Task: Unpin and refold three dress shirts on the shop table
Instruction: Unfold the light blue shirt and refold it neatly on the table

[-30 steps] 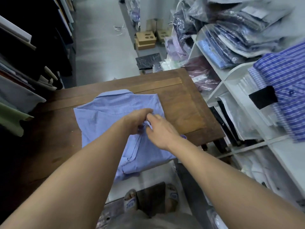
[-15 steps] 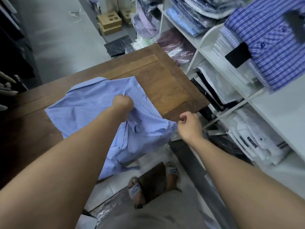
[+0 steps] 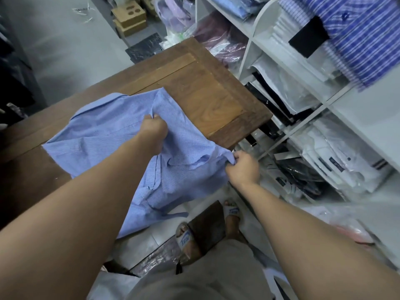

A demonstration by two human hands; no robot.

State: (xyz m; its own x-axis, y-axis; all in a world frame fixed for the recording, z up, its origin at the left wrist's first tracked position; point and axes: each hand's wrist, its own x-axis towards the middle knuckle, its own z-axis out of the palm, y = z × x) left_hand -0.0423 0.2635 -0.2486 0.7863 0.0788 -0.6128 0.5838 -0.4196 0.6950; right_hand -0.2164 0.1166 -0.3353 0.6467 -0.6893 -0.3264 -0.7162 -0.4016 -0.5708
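Both hands clamp the light-blue shirt (image 3: 104, 135). Left hand (image 3: 154, 128) is a tight fist bunching cloth mid-body, over the wooden table (image 3: 207, 92). Right hand (image 3: 244, 167) pinches a corner just past the table's near edge. Shirt lies half on the table, lower part draping off toward the floor.

Your wooden table (image 3: 207, 98) carried one light blue shirt (image 3: 104, 135).
The shirt lay partly unfolded across it, its lower part hanging off the near edge.
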